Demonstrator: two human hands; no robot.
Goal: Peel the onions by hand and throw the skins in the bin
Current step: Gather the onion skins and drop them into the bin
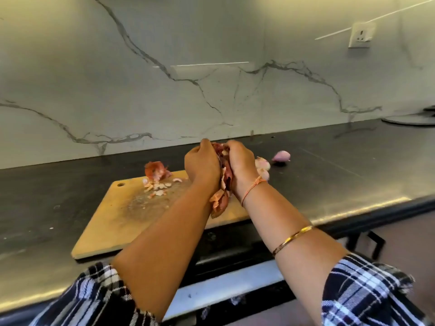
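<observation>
**Gathered onion skins held between two hands above the board**

A dark counter [329, 175] is shown, with a wooden cutting board [122, 215] laid near its front edge. Above the board's right end, the left hand [202, 164] and right hand [240, 165] are pressed together, the fingers of both curled round a bundle of skins [220, 201]. The bundle's long axis is seen to run from the fingertips back toward the wrists; its loose lower end hangs out below the heels of the hands and points at the board's near edge.

The skins are judged to be very light, papery and brittle. They are likely to crumble or slip out if only pinched, so a cupped, enclosing hold from both sides is best suited.

A smaller heap of skins [156, 171] is left at the board's far edge. Two peeled onions lie on the counter: one [262, 164] just beside the right hand, another [281, 156] further right. Small scraps [157, 187] are scattered near the heap. No bin is in view.
</observation>
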